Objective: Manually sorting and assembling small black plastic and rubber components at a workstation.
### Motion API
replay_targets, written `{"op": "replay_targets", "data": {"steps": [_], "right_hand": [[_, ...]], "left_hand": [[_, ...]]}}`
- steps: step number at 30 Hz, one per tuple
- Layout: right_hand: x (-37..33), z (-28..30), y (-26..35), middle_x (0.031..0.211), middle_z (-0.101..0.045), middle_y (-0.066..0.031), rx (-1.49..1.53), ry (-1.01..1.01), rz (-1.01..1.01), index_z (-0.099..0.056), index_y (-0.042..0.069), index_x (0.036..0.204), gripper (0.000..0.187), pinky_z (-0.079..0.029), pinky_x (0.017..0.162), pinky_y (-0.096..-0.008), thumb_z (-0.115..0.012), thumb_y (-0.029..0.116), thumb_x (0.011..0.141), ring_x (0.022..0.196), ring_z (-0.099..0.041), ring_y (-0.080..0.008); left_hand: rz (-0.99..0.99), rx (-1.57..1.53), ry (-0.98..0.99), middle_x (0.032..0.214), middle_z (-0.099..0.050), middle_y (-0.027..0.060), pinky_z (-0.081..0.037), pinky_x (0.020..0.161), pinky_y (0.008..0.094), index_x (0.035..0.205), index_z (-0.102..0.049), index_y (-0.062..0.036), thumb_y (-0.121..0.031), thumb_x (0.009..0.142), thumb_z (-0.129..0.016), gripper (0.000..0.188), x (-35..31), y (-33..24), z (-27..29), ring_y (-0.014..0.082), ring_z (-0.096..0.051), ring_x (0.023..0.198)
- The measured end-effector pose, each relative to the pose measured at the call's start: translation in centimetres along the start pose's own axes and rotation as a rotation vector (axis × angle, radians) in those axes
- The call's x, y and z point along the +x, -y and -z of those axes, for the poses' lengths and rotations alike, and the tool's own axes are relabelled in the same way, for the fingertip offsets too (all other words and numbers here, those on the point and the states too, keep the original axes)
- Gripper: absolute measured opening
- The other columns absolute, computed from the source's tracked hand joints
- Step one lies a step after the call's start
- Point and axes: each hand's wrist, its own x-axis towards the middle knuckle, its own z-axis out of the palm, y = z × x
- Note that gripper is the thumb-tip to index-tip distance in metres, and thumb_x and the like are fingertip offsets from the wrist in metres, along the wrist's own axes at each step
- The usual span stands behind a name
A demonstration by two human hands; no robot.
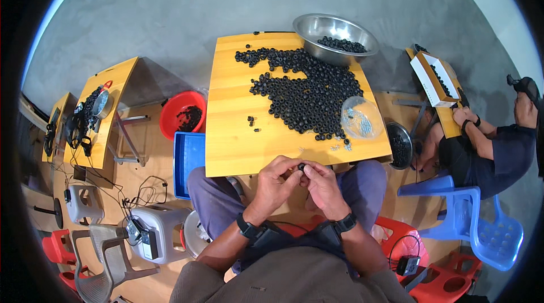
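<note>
A small black part point(301, 166) is held between the two hands, at the worktop's point(238, 144) near edge as seen from above; its height over that edge cannot be judged. The part is pinched by the fingers of the left hand point(277, 178) and is met from the right by the closed thumb and forefinger of the right hand point(324, 185); neither hand is nearer. The long axis is not resolved, the part being mostly covered by fingertips. The pile of black parts point(306, 102) is located straight beyond the hands. The clear tub point(347, 128) of silvery pieces point(362, 124) is placed beyond and to the right, so the right hand is judged better placed for any reach there.
</note>
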Motion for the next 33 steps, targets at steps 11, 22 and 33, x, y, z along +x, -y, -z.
{"op": "replay_targets", "data": {"steps": [11, 22, 33], "right_hand": [[-0.9, 0.3, 1.1, 0.106, -0.07, -0.0028, 0.007, 0.221, -0.057, -0.068, 0.002, 0.121, 0.025, -0.048, 0.079, -0.0251, -0.061, 0.014, 0.101, 0.093, -0.062, -0.0093], [-1.4, 2.1, 1.9, 0.103, -0.068, 0.0019, -0.218, 0.187, -0.106, -0.069, 0.004, 0.12, 0.025, -0.048, 0.072, -0.0216, -0.064, 0.017, 0.099, 0.088, -0.06, -0.0053], [-2.0, 5.3, 2.7, 0.094, -0.065, -0.0026, -0.109, 0.149, -0.178, -0.068, -0.001, 0.113, 0.024, -0.044, 0.065, -0.0236, -0.063, 0.018, 0.1, 0.078, -0.056, -0.0079]], "left_hand": [[-0.004, 0.011, 0.18, 0.076, -0.056, 0.0002, -0.045, 0.066, 0.0247, 0.109, -0.073, -0.0031, 0.0, 0.083, -0.076, 0.026, 0.3, -0.2, 0.7, 0.0101, -0.053, 0.071], [-0.107, 0.173, 0.409, 0.075, -0.058, 0.0065, -0.049, 0.063, 0.029, 0.118, -0.073, -0.0077, -0.002, 0.083, -0.076, 0.036, 1.2, -2.2, 1.3, 0.0156, -0.061, 0.068], [-0.035, 0.262, 0.382, 0.081, -0.064, 0.0069, -0.052, 0.065, 0.0287, 0.109, -0.072, -0.003, -0.003, 0.086, -0.073, 0.023, 1.8, -0.3, 1.3, 0.015, -0.062, 0.07]]}}
